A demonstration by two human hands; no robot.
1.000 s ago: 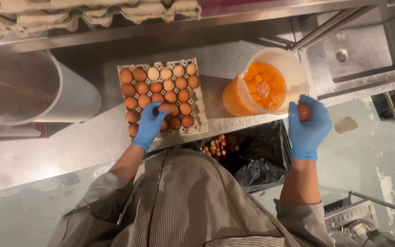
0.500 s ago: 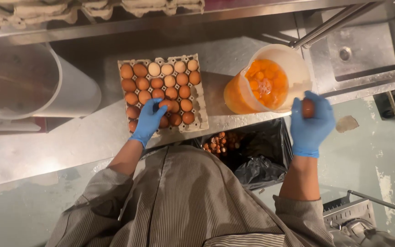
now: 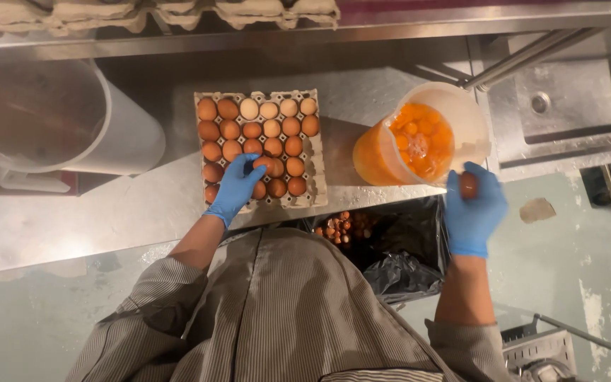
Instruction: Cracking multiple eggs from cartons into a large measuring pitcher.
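A cardboard tray (image 3: 314,185) of brown and pale eggs lies on the steel counter. My left hand (image 3: 238,185), in a blue glove, rests on the eggs at the tray's near side, fingers closed around one egg (image 3: 264,163). My right hand (image 3: 473,209), also gloved, holds a brown egg (image 3: 468,184) against the near rim of a translucent plastic jug (image 3: 475,134). The jug holds several orange yolks and liquid egg (image 3: 419,139).
A large white bucket (image 3: 72,120) stands at the left of the counter (image 3: 107,219). Stacked empty egg trays (image 3: 157,13) sit on the back shelf. A black-lined bin (image 3: 390,247) with eggshells is below the counter edge. A steel sink (image 3: 560,106) is at the right.
My right hand has brought its egg left, up to the jug's rim. My left hand has stayed on the tray, closing on an egg.
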